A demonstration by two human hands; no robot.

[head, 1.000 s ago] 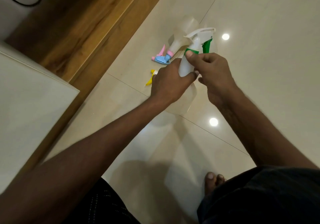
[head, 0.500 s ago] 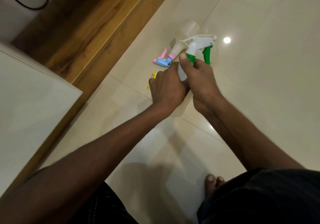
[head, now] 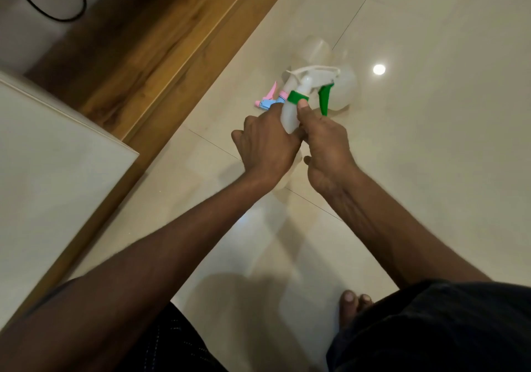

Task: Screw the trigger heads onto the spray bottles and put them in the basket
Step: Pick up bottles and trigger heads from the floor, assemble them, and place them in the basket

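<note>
My left hand (head: 267,144) is wrapped round the bottle (head: 288,116) at its shoulder, fingers curled to hold the body fixed. My right hand (head: 324,147) pinches the green collar (head: 297,97) of the trigger head (head: 311,77), thumb tip on the collar's lower edge. Both grips sit at frame centre, touching each other round the neck.

Judged step: tightening the collar.

Risks:
- Cross-threading, if the collar goes on tilted to the neck.
- Bottle slipping in my left hand, since the plastic is smooth and probably soft; squeezing harder may dent it.
- Head left loose, if I stop turning early.

The bottle runs from under my left palm up to the collar, head pointing to the upper right of the frame. Just beyond the grip, on the floor (head: 431,170), lie another bottle with a pink-and-blue head (head: 268,101) and a further clear bottle (head: 343,90) behind the green trigger. The basket is not in view.
</note>
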